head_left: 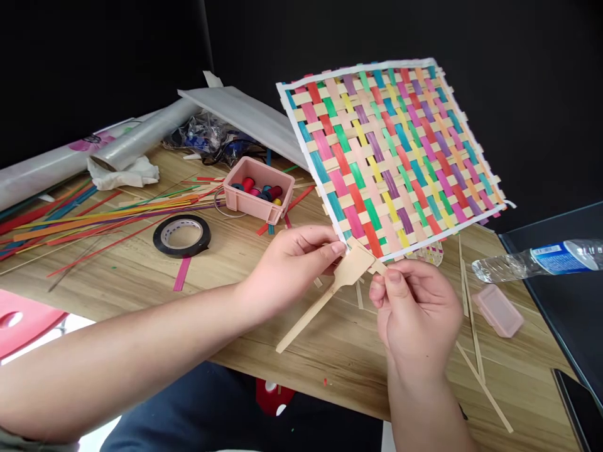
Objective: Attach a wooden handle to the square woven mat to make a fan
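Woven panel [391, 157] is held up above the tabletop [330, 358], tilted, with its white-bordered edges set against the dark wall [518, 94] behind. Loose strip ends are seen sticking out past the border along its right side, and a short white tail curls off the right lower corner. At the near lower corner, the broad head of a pale wooden handle [330, 290] is placed over the border, its stem pointed down toward the front edge of the table.

That corner is gripped by the left hand [294, 267], thumb pressed against the border just beside the handle's head. A short pale strip [378, 267] at the head's other side is pinched by the right hand [417, 307], its thumb and fingers drawn close together.

Between the hands, only a narrow gap is left, taken up by the handle. To the left, the black tape roll [183, 252] and the pink box [249, 204] of thread spools are set apart from the left hand. To the right, the small pink container [500, 311], pale loose strips [485, 389] and a clear bottle [560, 258] are spread toward the table's right edge.
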`<state>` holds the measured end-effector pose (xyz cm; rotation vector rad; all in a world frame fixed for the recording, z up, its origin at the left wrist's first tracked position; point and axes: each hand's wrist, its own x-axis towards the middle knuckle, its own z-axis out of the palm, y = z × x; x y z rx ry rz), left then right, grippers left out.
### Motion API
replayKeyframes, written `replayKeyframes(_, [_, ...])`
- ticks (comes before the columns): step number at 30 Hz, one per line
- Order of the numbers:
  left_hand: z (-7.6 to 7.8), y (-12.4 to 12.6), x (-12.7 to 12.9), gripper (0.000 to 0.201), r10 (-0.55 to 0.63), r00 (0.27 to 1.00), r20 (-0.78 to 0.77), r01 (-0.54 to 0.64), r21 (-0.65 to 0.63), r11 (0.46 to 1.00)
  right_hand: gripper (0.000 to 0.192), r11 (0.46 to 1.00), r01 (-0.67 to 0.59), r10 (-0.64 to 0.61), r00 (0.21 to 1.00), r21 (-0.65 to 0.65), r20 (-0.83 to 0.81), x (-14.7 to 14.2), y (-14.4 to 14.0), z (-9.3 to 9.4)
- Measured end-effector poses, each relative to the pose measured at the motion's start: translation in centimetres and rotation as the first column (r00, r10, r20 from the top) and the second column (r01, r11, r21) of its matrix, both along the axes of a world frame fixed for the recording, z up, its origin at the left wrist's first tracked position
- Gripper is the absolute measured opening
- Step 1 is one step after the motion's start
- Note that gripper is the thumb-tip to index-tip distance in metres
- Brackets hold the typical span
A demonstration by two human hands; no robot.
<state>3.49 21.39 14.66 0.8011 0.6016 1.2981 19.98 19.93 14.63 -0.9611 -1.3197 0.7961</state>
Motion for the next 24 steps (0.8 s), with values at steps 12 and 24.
replayKeyframes(12, [0.1, -0.1, -0.1, 0.012, 0.103, 0.992, -0.068, -0.103, 0.012, 0.995, 0.005, 1.0, -0.003, 0.003, 1.0, -0.018, -0.009, -0.8, -0.4, -0.2])
replayKeyframes(24, [0.7, -0.2, -0.2, 0.007, 0.106, 0.988, -0.109, -0.098, 0.077, 0.992, 0.008, 0.994, 0.008, -0.002, 0.998, -0.106, 0.056, 0.1, 0.0, 0.3])
